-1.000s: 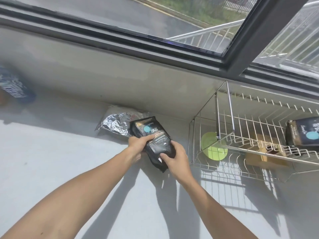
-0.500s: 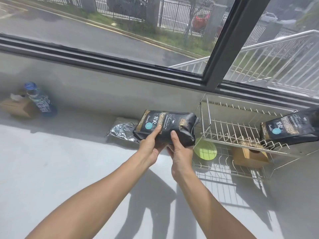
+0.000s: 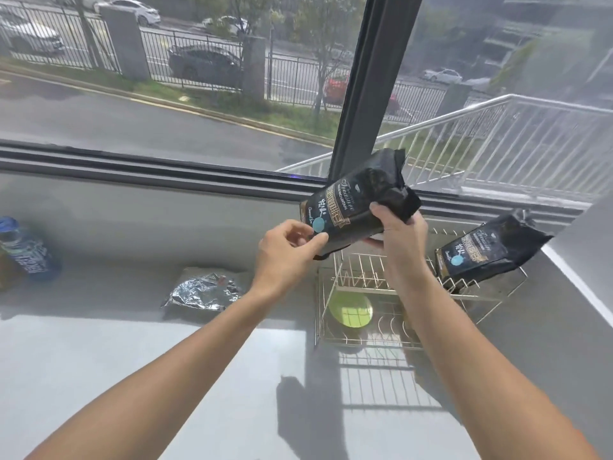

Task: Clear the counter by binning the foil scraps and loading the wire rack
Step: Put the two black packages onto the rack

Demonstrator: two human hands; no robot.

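Note:
A black coffee bag [image 3: 356,204] with gold lettering and a blue dot is in the air above the left end of the wire rack [image 3: 360,341]. My right hand [image 3: 396,237] grips its right end. My left hand [image 3: 287,254] touches its lower left corner with thumb and fingertips. A second identical black bag [image 3: 484,252] leans on the rack's upper tier at the right. A crumpled foil scrap [image 3: 204,290] lies on the counter to the left of my left forearm.
A green plate [image 3: 351,308] lies in the rack's lower tier. A blue-labelled water bottle [image 3: 26,250] stands at the far left against the wall. The grey counter [image 3: 116,376] runs under a big window with a dark frame [image 3: 368,81].
Both hands have lifted the bag from the counter beside the foil, up and to the right, to above the rack. The bag now tilts with its right end higher.

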